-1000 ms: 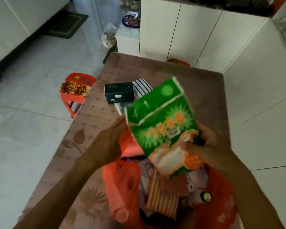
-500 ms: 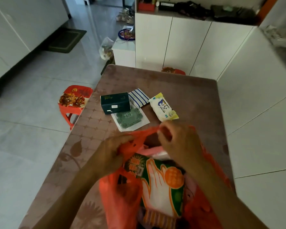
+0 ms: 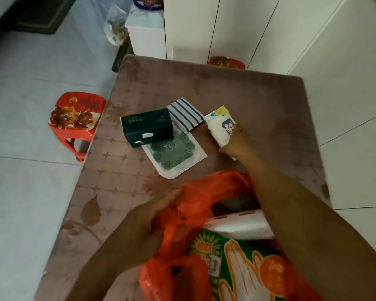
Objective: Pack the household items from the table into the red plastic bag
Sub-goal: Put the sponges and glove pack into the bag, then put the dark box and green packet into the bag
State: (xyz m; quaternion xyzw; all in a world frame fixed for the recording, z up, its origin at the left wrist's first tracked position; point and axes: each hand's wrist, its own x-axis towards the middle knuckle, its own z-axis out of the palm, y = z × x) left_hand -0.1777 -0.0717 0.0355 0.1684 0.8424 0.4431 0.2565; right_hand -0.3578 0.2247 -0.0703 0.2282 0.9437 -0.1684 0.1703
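The red bag (image 3: 204, 198) sits on the near end of the bench (image 3: 258, 101), with its mouth facing up so things can drop in. A green packet (image 3: 237, 261) with a hand picture already lies inside, next to a white and pink box (image 3: 239, 224).

The left hand (image 3: 143, 231) lies on the left edge of the bag. Its fingers are mostly straight, and they press the thin plastic. This looks like it keeps the mouth wide, since a floppy bag would fold shut by itself.

The right hand (image 3: 234, 142) reaches out over the bag to the white packet (image 3: 220, 127) on the bench. Its fingers curl round the near end of the packet, so the grip looks closed on it. The packet seems to be lying on the bench, not yet lifted.

Three more things wait on the bench to the left of the white packet: a dark green box (image 3: 148, 127), a striped cloth (image 3: 186, 115) just behind it, and a flat green sheet (image 3: 174, 155) that pokes out from under the box. They are all close together and near the bag, so they are easy to reach.
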